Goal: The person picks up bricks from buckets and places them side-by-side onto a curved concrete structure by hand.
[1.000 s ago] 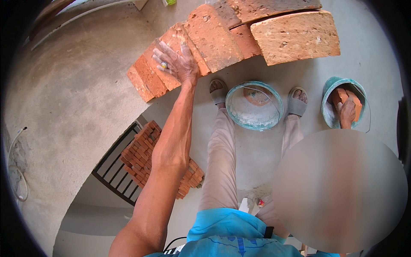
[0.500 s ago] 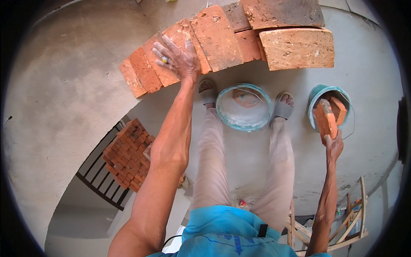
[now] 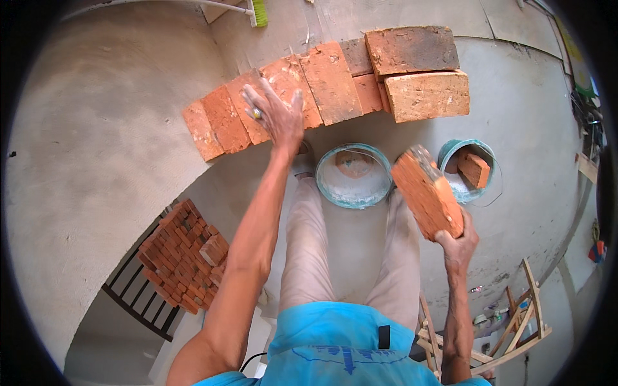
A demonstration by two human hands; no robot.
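Grey floor beneath brick in right fingers, blue-printed shirt

held brick hides right foot; top edge cuts brush

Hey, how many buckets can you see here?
2: one bucket left of the brick in the right hand, the other bucket to its right with another brick inside. Others may be hidden.

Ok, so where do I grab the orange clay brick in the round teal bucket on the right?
Pinch the brick across its opposite long sides at the exposed end, probably from above: the bucket surrounds it except at the open mouth, and straight edges should suit pinching.
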